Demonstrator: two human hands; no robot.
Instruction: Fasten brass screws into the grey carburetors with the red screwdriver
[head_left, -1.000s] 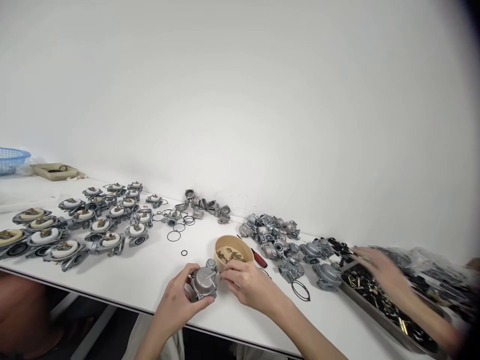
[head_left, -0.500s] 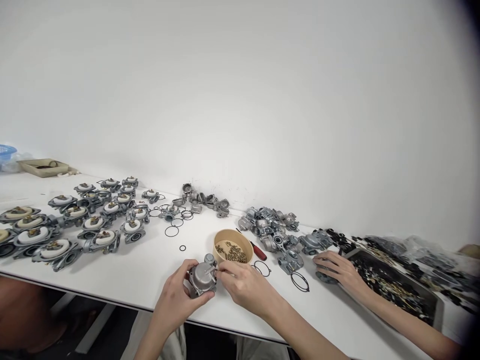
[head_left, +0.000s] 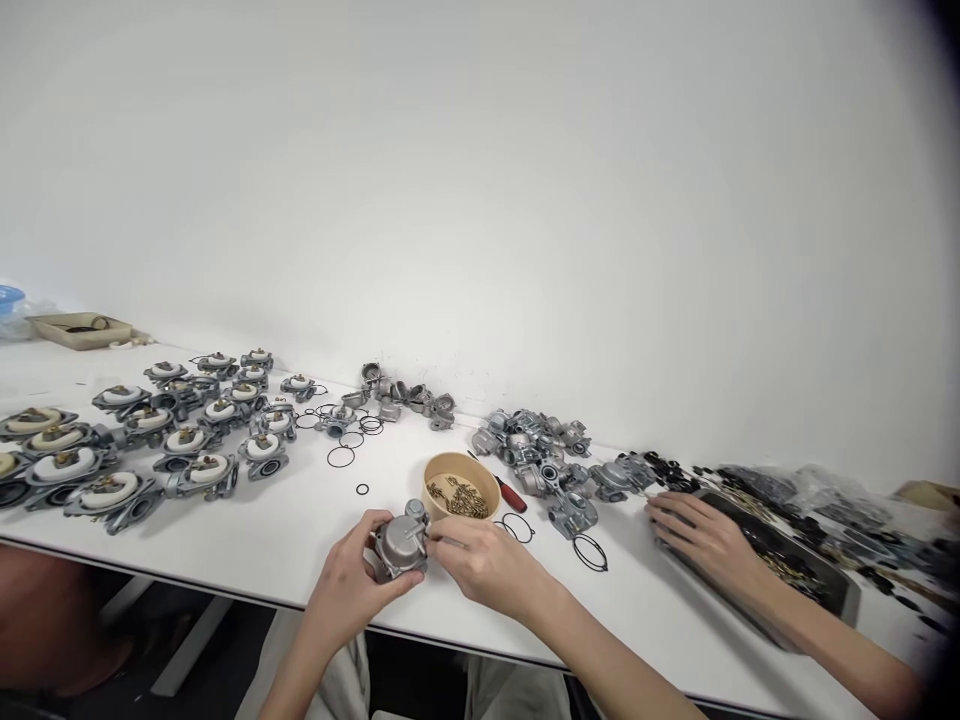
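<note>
Your left hand (head_left: 352,575) is clamped round the metal housing (head_left: 401,548), thumb along its near edge and fingers behind its far left side, so the part sits inside that grip, held up above the table (head_left: 285,530) with its domed face showing. Your right hand (head_left: 491,572) comes in from the other side, its bent fingers meeting the housing's right edge; their tips are turned away from view, so whether they pinch a small piece there or only press on the metal, I cannot tell

The step in hand looks like fine fingertip work on that right edge, and the move seems to call for a firm left hold while the right fingers stay lined up with the spot they work on

Just beyond your right knuckles stands the tan bowl (head_left: 448,465) with small brass-coloured pieces (head_left: 463,498) in it, and just beside it lies a red-handled tool (head_left: 513,498). Farther out, a pile of grey metal parts (head_left: 525,440) lies near the wall, bodies with white inserts (head_left: 206,468) spread to your left, and a co-worker's hand (head_left: 701,532) reaches over the metal tray (head_left: 852,604) on your right
</note>
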